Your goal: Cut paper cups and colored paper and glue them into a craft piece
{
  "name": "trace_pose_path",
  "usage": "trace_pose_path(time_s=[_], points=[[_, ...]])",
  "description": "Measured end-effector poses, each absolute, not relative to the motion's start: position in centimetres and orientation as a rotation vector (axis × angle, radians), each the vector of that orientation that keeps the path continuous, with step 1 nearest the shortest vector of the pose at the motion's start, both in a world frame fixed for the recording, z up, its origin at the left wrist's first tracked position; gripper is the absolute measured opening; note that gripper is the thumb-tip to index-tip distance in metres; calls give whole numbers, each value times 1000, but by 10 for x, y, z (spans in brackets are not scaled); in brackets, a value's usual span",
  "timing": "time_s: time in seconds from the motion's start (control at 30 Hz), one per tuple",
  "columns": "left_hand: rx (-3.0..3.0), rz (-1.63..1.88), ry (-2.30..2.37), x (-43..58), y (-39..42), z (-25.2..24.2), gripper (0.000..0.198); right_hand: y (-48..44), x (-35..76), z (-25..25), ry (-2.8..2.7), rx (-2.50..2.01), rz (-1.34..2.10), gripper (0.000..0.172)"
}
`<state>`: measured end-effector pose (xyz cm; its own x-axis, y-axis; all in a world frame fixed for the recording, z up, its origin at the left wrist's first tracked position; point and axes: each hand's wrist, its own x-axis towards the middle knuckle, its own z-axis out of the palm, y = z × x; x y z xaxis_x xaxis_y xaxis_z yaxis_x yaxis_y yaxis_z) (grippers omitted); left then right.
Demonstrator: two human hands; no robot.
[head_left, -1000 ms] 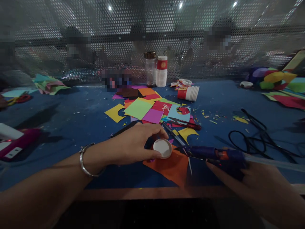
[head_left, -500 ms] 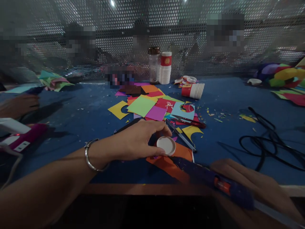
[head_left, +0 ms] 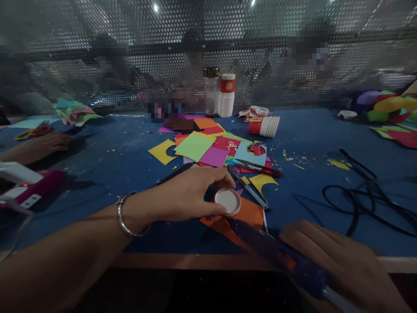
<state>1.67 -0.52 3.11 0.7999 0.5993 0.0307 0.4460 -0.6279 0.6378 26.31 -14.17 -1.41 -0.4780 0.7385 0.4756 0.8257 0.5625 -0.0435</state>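
My left hand (head_left: 192, 191), with a silver bangle at its wrist, pinches a shallow white round cup bottom (head_left: 228, 201) between thumb and fingers, its hollow side facing up. In my right hand (head_left: 329, 256) is a dark blue glue gun (head_left: 276, 252) with an orange part; a clear glue stick (head_left: 340, 300) sticks out of its rear. The gun's nozzle points up and left, close to the cup bottom's lower rim; whether they touch I cannot tell. Beneath lies orange paper (head_left: 252, 213). The fingers under the gun are partly hidden.
Coloured paper (head_left: 193, 145), a pen-like tool (head_left: 250, 191) and red-handled scissors (head_left: 260, 168) lie ahead. Behind stand a bottle (head_left: 211, 93) and stacked paper cups (head_left: 226, 98). A black cable (head_left: 368, 204) curls at right; a purple power strip (head_left: 39, 187) and a co-worker's hand (head_left: 48, 145) are left.
My right hand has shifted the glue gun left and slightly down, its nozzle now lower by the cup bottom. My left hand stays nearly still. The co-worker's hand has moved right, showing scissors behind it.
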Motion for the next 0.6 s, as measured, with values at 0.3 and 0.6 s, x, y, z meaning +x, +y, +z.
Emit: trace_pose_path(time_s=[0.3,0.6], points=[[2362,307,745,16,-4,30,29,-142,265,-14,-2398,-1294,-290,22],[2359,276,779,17,-4,31,30,-143,267,-14,-2381,-1392,-341,29]])
